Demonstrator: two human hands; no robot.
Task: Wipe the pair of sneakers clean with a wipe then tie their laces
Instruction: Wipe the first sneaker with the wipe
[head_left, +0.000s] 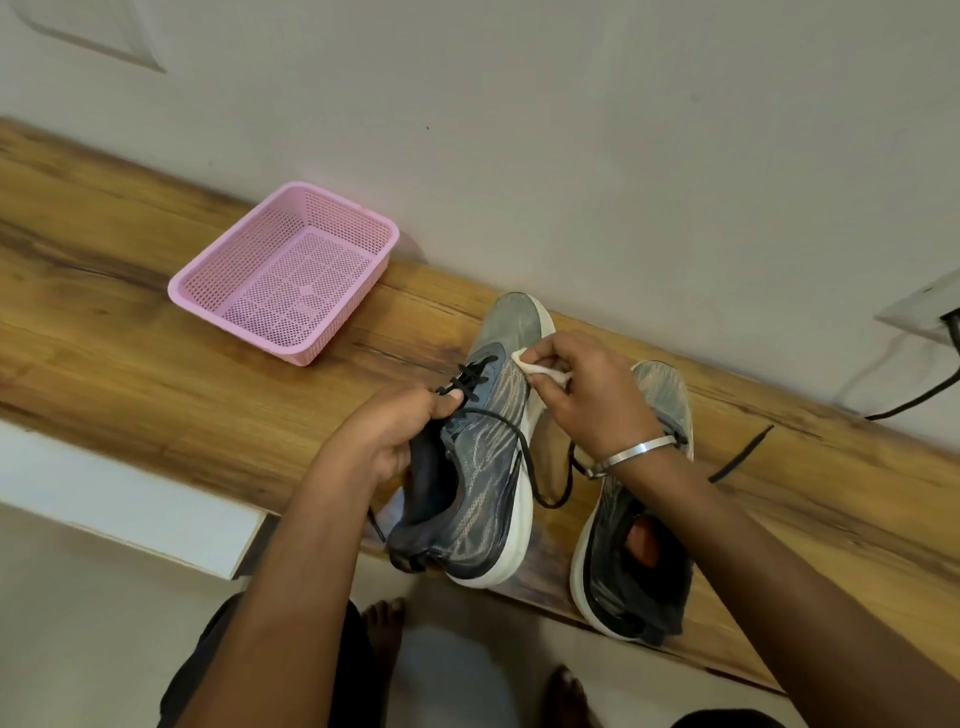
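A grey knit sneaker (480, 467) with a white sole and loose black laces is tilted on its side over the wooden shelf. My left hand (392, 434) grips it at the tongue and collar. My right hand (587, 395) pinches a small white wipe (540, 366) and presses it against the sneaker's upper near the forefoot. The second grey sneaker (636, 525) lies flat on the shelf to the right, partly hidden under my right wrist, its black lace (740, 453) trailing loose.
An empty pink mesh basket (332, 213) sits on the wooden shelf (130, 353) at the left, against the white wall. A black cable (914, 400) and a wall socket are at the far right. My bare feet are on the floor below.
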